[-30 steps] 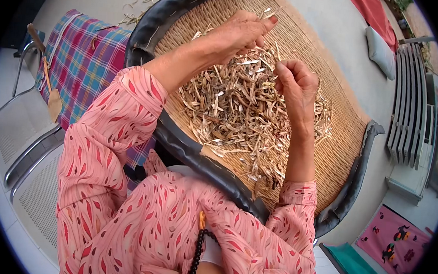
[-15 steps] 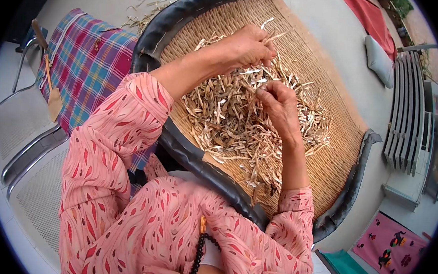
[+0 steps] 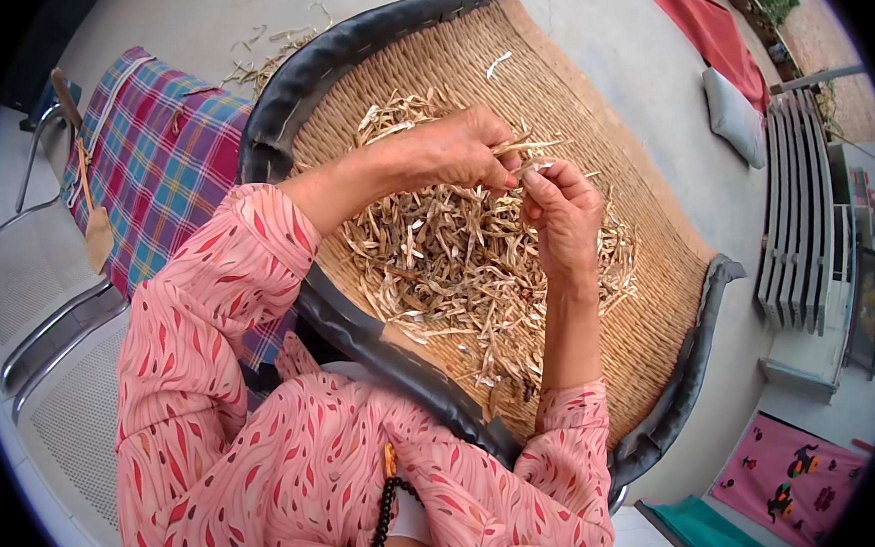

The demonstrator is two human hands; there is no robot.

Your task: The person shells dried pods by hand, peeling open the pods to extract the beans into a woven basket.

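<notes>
A heap of dry, brownish bean pods (image 3: 458, 265) and split husks lies in a wide woven winnowing basket (image 3: 650, 236) with a black rim, in front of my body. Over the heap's far part, my left hand (image 3: 465, 153) is closed around a few dry pods (image 3: 536, 144) whose ends stick out past the fingers. My right hand (image 3: 566, 216) meets it from the right, thumb and finger pinched on a small pale pod held between both hands. The fingertips almost touch, and they partly hide this pod.
Perforated metal chairs (image 3: 75, 392) stand at the left, with a plaid cloth (image 3: 164, 157) and a wooden paddle (image 3: 99, 238) on them. Loose husks (image 3: 270, 58) lie on the floor beyond the basket. A cushion (image 3: 735, 116) and grey slatted furniture (image 3: 797, 210) are at the right.
My hands have come together; the right one moved up to meet the left, which was higher and apart. The view has shifted slightly. A pale husk now lies on the basket's far part.
</notes>
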